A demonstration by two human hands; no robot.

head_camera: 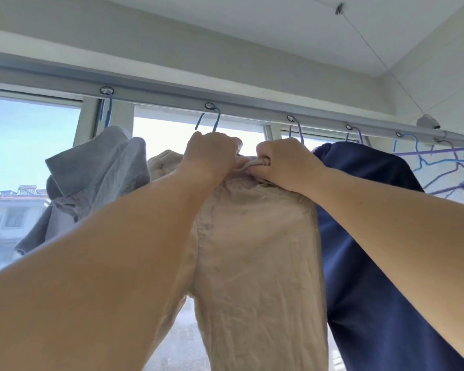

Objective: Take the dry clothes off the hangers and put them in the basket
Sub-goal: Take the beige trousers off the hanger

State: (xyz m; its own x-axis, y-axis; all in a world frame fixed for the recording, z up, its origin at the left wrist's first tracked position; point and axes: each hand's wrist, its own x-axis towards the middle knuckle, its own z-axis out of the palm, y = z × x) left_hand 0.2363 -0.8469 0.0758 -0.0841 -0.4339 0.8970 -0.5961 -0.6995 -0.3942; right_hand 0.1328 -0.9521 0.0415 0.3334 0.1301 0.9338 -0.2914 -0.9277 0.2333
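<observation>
A beige shirt (255,250) hangs in front of me from a blue hanger whose hook (215,119) sits in a ring on the grey rail (252,105). Both my arms reach up to its collar. My left hand (212,156) grips the top of the shirt just under the hook. My right hand (284,163) pinches a fold of the beige collar. The hanger's body is hidden by the cloth and my hands. No basket is in view.
A grey shirt (97,172) hangs to the left on a blue hook (106,111), and a navy garment (381,263) to the right on purple hooks (296,129). Bare blue and purple hangers (445,162) cluster at the far right. Windows lie behind the rail.
</observation>
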